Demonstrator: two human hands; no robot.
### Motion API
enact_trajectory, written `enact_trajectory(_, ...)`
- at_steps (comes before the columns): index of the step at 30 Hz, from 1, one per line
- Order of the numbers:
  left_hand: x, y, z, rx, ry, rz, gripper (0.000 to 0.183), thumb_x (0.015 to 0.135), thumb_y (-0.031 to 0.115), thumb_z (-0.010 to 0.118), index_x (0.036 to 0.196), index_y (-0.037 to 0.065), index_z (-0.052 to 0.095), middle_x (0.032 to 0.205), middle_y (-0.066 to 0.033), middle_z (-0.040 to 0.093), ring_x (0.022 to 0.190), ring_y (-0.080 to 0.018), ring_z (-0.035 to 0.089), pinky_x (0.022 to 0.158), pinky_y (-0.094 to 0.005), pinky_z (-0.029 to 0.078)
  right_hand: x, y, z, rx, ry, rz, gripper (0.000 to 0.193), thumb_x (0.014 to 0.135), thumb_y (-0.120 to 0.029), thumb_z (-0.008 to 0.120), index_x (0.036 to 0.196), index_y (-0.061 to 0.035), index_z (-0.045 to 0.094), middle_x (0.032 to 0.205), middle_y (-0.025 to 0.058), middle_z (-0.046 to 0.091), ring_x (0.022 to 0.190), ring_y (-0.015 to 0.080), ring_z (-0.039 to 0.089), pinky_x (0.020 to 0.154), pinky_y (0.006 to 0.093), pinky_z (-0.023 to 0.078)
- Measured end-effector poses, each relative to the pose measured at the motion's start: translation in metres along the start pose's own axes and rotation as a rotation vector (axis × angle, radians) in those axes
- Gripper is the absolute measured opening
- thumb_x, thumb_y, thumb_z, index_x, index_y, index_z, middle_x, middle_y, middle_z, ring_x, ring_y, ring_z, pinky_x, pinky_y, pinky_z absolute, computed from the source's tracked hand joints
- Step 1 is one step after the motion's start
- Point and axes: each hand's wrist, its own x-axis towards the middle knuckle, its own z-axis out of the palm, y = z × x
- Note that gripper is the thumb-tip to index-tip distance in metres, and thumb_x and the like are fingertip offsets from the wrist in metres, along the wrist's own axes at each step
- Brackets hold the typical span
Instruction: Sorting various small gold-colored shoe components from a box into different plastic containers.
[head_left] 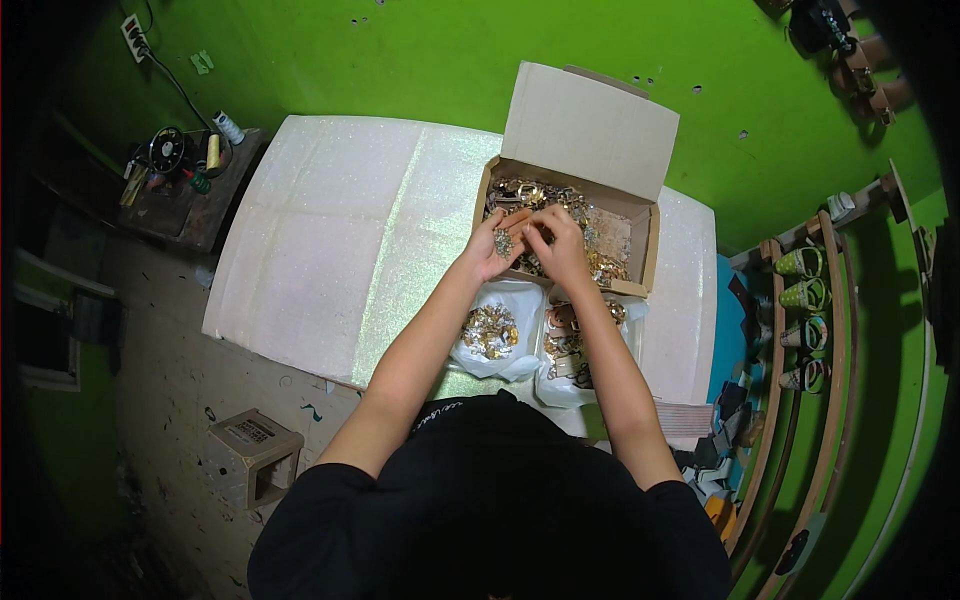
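Observation:
My left hand (485, 258) is turned palm up, cupping a small heap of silvery metal pieces (502, 241). Beside it my right hand (564, 246) has its fingers drawn together in a pinch; whatever is between them is too small to make out. Both hands are over the near left part of an open cardboard box (650, 262). Inside lie gold and silver buckle-like metal fittings (545, 194), partly hidden by my hands. Below my wrists a white plastic bag (518, 366) holds gold and silver bits (489, 331). A second plastic bag (560, 396), partly under my right forearm, holds more metal fittings.
The box's lid (592, 125) stands raised toward the green wall. A pale shimmering cloth (310, 230) covers the table. On the left are a small dark table (185, 215) with thread spools and a stool (250, 455). A wooden rack (835, 400) with sandals stands right.

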Motion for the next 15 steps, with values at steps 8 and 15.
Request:
enact_trajectory(8, -0.014, -0.001, 0.030, -0.007, 0.022, 0.038, 0.049, 0.093, 0.031, 0.017, 0.117, -0.005, 0.039, 0.122, -0.0186, 0.043, 0.116, -0.0297, 0.039, 0.092, -0.0371, 0.041, -0.042, -0.023, -0.017, 0.223, -0.320, 0.161, 0.015, 0.075, -0.011, 0.054, 0.081, 0.0007, 0.059, 0.072, 0.0114, 0.055, 0.062, 0.0217, 0.053, 0.057, 0.0295, 0.042)
enact_trajectory(15, -0.014, -0.001, 0.029, -0.025, 0.009, 0.063, 0.047, 0.092, 0.029, 0.017, 0.117, -0.005, 0.038, 0.124, -0.0189, 0.041, 0.117, -0.0300, 0.038, 0.091, -0.0371, 0.041, -0.046, -0.028, -0.026, 0.235, -0.596, 0.103, 0.016, 0.071, -0.010, 0.056, 0.083, -0.0015, 0.062, 0.073, 0.0116, 0.056, 0.064, 0.0238, 0.055, 0.060, 0.0306, 0.044)
